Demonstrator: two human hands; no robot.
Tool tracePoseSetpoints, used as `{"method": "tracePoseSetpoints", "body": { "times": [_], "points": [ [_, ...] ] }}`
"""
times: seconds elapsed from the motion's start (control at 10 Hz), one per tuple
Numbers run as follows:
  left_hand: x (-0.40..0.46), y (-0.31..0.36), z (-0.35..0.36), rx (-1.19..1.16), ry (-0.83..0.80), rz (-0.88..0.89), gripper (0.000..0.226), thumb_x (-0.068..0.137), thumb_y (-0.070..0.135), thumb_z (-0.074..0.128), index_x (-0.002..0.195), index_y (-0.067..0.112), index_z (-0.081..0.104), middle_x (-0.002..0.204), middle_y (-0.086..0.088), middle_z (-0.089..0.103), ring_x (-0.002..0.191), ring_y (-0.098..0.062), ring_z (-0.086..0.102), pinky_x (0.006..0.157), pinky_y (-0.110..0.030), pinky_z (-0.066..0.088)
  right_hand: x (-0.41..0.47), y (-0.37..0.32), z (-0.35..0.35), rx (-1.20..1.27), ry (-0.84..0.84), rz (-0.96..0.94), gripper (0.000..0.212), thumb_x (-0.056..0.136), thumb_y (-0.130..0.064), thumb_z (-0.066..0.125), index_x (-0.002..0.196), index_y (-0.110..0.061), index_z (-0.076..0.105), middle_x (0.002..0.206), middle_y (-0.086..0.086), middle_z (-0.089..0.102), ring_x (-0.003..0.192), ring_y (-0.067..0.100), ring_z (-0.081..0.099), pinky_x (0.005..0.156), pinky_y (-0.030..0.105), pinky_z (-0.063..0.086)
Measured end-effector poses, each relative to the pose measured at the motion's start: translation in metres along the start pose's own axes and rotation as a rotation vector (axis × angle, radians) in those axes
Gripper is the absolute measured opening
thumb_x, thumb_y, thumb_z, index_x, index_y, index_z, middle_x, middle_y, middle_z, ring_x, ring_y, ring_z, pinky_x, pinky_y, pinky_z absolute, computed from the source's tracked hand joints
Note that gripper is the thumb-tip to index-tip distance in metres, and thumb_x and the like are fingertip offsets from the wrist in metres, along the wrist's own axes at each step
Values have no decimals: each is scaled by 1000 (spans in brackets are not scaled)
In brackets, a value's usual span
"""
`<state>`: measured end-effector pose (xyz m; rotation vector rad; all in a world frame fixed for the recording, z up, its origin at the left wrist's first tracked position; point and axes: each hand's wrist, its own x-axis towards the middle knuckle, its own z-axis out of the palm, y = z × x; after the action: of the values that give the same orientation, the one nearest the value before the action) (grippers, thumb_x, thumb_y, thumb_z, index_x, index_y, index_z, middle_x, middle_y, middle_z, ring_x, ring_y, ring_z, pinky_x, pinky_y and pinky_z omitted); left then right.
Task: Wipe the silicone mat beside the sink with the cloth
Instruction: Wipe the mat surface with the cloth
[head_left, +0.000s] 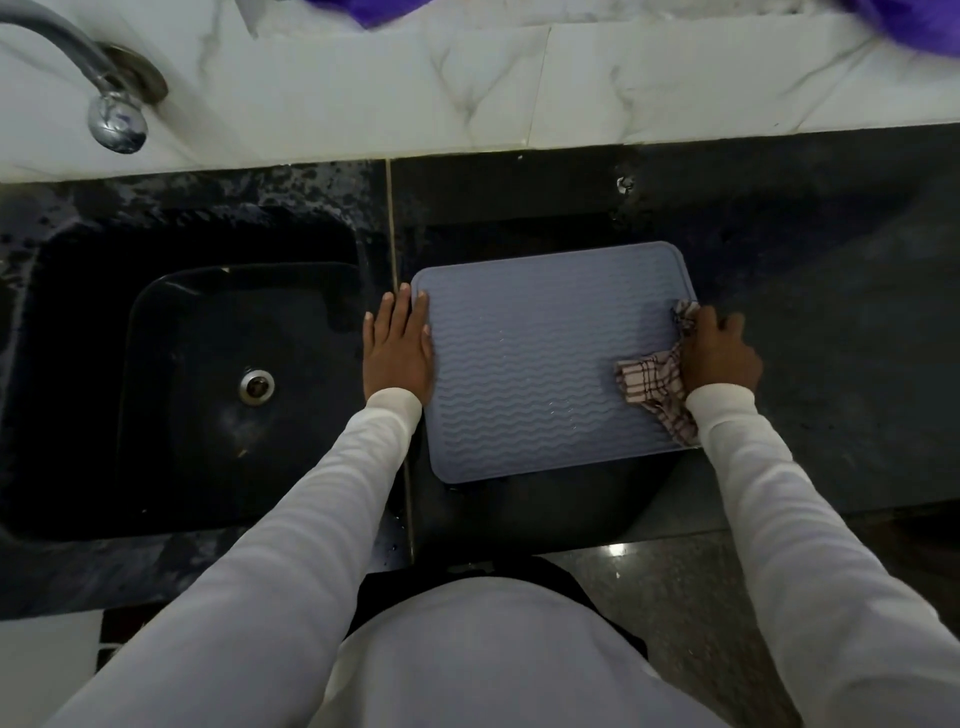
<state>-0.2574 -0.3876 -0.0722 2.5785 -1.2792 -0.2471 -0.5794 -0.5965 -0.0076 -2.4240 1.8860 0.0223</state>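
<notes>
With the left hand (399, 348) flat and open pinning the silicone mat (550, 358) (sink-side edge), the right hand (719, 351), gripping the checked cloth (655, 387), should sweep firmly along the ridges.

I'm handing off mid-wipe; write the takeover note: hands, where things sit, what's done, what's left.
Left hand: flat, open, pressing the silicone mat at its left edge, beside the sink.
Right hand: shut on the checked cloth, at the mat's right edge.
The mat lies flat on the dark counter.
Done: cannot tell how much is wiped; droplets still glint mid-mat.
Left: sweep the cloth across the ridges leftward, keeping the mat pinned.
</notes>
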Motion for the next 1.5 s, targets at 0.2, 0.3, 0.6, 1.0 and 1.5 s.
{"method": "tracePoseSetpoints", "body": {
  "times": [0.2, 0.3, 0.6, 1.0, 1.5],
  "points": [
    [0, 1, -2, -5, -8, -2, 50, 106, 34, 16, 155, 28, 11, 163, 3, 9, 150, -20, 4, 122, -43, 0, -2, -3, -1, 117, 14, 137, 29, 98, -28, 40, 119, -9, 45, 120, 24, 46, 87, 50, 58, 73, 52, 45],
    [-1, 2, -3, 2, -11, 2, 51, 105, 35, 16, 155, 28, 10, 163, 3, 9, 150, -20, 4, 122, -43, 0, -10, -5, -22, 226, 99, 169, 32, 98, -25, 42, 125, -10, 49, 123, 24, 49, 93, 50, 56, 78, 53, 45],
    [-1, -1, -1, 6, -12, 7, 51, 105, 36, 15, 155, 27, 10, 163, 3, 9, 150, -20, 5, 122, -44, 1, -58, 3, -132, -119, 107, -335, 43, 84, -15, 61, 127, -15, 56, 104, 26, 50, 61, 45, 57, 55, 41, 39],
    [-1, -1, 0, -4, 0, 14, 51, 105, 34, 18, 155, 28, 11, 163, 1, 11, 150, -21, 7, 121, -45, 2, -133, -181, 31, 236, 9, -625, 33, 86, -29, 49, 114, -25, 64, 98, 6, 61, 85, 33, 55, 71, 43, 48],
    [-2, 0, -3, -4, -2, 21, 51, 105, 36, 17, 155, 27, 11, 163, 1, 11, 150, -21, 6, 122, -45, 3, -114, -145, 39, 22, 23, -563, 37, 82, -13, 57, 118, -19, 59, 100, 19, 56, 83, 38, 58, 54, 43, 52]
  ]
}}
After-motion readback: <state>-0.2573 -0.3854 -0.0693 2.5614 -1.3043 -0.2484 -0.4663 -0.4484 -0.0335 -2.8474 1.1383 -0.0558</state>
